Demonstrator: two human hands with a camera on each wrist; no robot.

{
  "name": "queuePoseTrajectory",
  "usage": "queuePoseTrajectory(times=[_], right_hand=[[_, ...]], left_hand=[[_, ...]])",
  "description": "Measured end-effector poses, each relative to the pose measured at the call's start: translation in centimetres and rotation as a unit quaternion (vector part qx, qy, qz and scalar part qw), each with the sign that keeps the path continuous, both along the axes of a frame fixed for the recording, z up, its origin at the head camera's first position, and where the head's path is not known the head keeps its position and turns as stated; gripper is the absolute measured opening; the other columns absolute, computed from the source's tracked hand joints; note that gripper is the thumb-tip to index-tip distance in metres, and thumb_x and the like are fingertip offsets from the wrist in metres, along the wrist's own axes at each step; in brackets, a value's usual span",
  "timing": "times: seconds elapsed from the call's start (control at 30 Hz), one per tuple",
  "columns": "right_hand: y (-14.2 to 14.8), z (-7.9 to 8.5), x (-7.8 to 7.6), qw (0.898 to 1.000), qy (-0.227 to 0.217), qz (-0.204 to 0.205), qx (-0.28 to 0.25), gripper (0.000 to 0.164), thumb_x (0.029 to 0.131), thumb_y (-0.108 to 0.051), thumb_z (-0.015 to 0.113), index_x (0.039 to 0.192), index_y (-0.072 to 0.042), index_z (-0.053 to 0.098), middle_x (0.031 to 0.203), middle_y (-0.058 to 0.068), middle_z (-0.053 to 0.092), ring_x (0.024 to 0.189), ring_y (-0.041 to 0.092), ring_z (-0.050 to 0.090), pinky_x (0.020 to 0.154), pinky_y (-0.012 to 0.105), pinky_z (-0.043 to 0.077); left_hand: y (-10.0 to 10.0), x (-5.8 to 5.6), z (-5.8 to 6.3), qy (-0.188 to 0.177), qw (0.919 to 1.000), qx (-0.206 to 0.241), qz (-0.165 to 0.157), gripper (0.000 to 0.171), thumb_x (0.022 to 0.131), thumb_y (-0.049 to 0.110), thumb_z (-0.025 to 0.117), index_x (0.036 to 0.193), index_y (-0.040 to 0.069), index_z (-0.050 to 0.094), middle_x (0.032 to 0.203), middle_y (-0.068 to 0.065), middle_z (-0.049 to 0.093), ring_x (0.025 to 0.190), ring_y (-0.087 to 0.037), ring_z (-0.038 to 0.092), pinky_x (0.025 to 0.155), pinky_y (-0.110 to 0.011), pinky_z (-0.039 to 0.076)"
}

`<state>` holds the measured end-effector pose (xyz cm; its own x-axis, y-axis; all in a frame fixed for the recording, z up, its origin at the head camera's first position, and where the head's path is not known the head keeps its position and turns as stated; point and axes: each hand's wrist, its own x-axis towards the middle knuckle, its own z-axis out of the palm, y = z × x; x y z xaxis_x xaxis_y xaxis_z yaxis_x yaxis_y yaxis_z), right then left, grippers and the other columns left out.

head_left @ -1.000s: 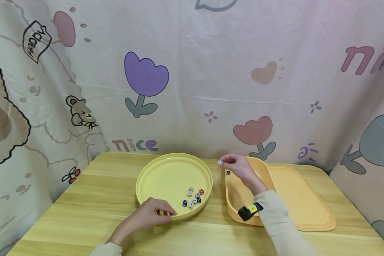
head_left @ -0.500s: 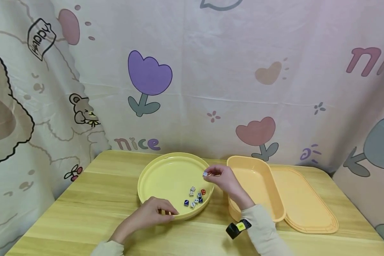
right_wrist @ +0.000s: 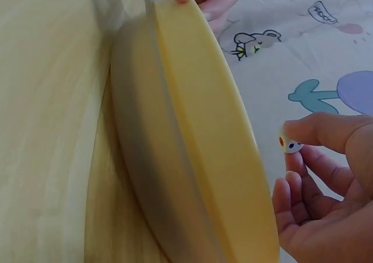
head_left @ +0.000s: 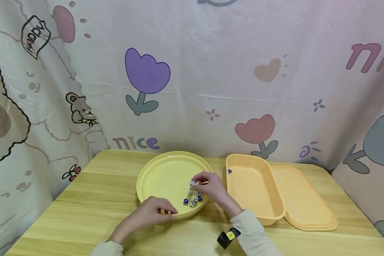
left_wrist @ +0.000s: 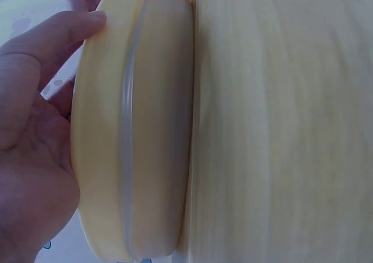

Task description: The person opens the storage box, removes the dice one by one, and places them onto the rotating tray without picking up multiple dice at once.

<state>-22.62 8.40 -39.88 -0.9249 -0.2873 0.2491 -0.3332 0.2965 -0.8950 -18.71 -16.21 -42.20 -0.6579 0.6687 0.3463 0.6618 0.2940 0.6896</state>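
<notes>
My right hand [head_left: 213, 187] pinches a white die [head_left: 192, 182] between thumb and fingertips, over the right part of a round yellow tray [head_left: 161, 172]. In the right wrist view the die [right_wrist: 289, 144] shows a red pip and blue pips, beyond the tray's wall [right_wrist: 213, 123]. Several white dice, a dark blue die [head_left: 186, 202] and another blue one lie below in the tray; a red die is mostly hidden by the hand. At the near rim, my left hand [head_left: 153, 209] holds the tray, its thumb [left_wrist: 87, 23] on the outer wall and fingers behind the rim.
To the right stands an orange rectangular box [head_left: 248, 192] with one dark blue die [head_left: 229, 171] at its far left corner. Its flat orange lid [head_left: 302, 195] lies beside it on the wooden table [head_left: 92, 185]. A printed curtain [head_left: 192, 71] hangs behind the table.
My right hand has carried the white die leftward from above the orange box to over the dice in the tray. The left hand stays on the tray's rim.
</notes>
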Motion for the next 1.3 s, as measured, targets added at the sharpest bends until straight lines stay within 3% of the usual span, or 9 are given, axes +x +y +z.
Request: queuePoseTrajectory(times=[0.17, 0.3, 0.57, 1.3], right_hand=[[-0.17, -0.23, -0.07, 1.0, 0.015, 0.002, 0.021, 0.014, 0.079, -0.006, 0.075, 0.09, 0.0, 0.07, 0.079, -0.001, 0.063, 0.073, 0.011, 0.055, 0.061, 0.025, 0.048], [-0.28, -0.36, -0.17, 0.999, 0.006, 0.007, 0.051, 0.021, 0.08, -0.007, 0.075, 0.098, 0.003, 0.07, 0.086, 0.003, 0.067, 0.078, 0.014, 0.058, 0.069, 0.026, 0.049], [-0.37, -0.35, -0.17, 0.996, 0.013, -0.011, 0.087, 0.02, 0.087, -0.008, 0.069, 0.104, 0.003, 0.069, 0.089, 0.004, 0.067, 0.083, 0.017, 0.06, 0.072, 0.029, 0.049], [-0.05, 0.31, -0.21, 0.998, -0.011, -0.024, 0.056, 0.019, 0.091, -0.004, 0.064, 0.107, 0.006, 0.067, 0.095, 0.009, 0.066, 0.087, 0.022, 0.058, 0.065, 0.027, 0.051]], left_hand=[[-0.02, 0.04, 0.05, -0.004, 1.0, -0.002, 0.003, 0.012, 0.085, 0.009, 0.071, 0.096, 0.01, 0.077, 0.091, 0.006, 0.071, 0.077, 0.001, 0.058, 0.062, -0.022, 0.049], [-0.04, 0.09, 0.05, -0.002, 1.0, -0.005, 0.006, 0.012, 0.085, 0.01, 0.071, 0.096, 0.01, 0.077, 0.092, 0.006, 0.071, 0.078, 0.0, 0.058, 0.063, -0.023, 0.049], [-0.06, 0.08, 0.02, -0.003, 1.0, -0.003, 0.004, 0.012, 0.086, 0.01, 0.071, 0.096, 0.01, 0.076, 0.093, 0.005, 0.071, 0.081, -0.003, 0.06, 0.065, -0.024, 0.05], [-0.03, 0.1, 0.11, 0.0, 1.0, 0.003, 0.003, 0.012, 0.085, 0.01, 0.071, 0.096, 0.01, 0.076, 0.092, 0.005, 0.071, 0.078, 0.0, 0.059, 0.061, -0.022, 0.048]])
